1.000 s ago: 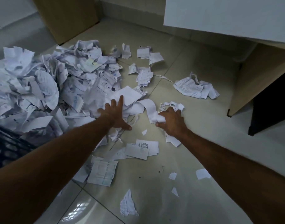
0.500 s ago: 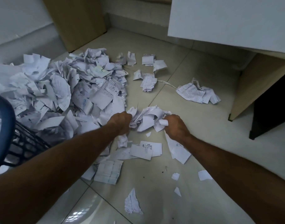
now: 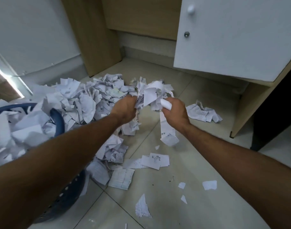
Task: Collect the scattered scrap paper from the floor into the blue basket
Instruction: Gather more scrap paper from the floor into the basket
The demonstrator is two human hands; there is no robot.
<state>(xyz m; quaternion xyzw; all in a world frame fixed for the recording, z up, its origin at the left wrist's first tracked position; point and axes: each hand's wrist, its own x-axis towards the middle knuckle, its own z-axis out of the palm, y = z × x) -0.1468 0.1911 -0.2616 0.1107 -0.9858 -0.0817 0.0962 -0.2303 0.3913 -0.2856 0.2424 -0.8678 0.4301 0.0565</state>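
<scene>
The blue basket (image 3: 58, 116), already heaped, is seen at far left, beside the large floor pile (image 3: 91, 100). A bunch of scrap paper (image 3: 151, 95) is clenched between the left hand (image 3: 125, 109) and right hand (image 3: 174, 111), raised, presumably for carrying leftward

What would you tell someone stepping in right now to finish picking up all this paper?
Left hand and right hand together grip one bunch of scrap paper, lifted off the floor; a long strip dangles from the right.
Blue basket sits at the left, already heaped with paper.
Left to do: drop this bunch in, then clear the big pile beside the basket, the clump near the cabinet and the loose pieces in front.
</scene>
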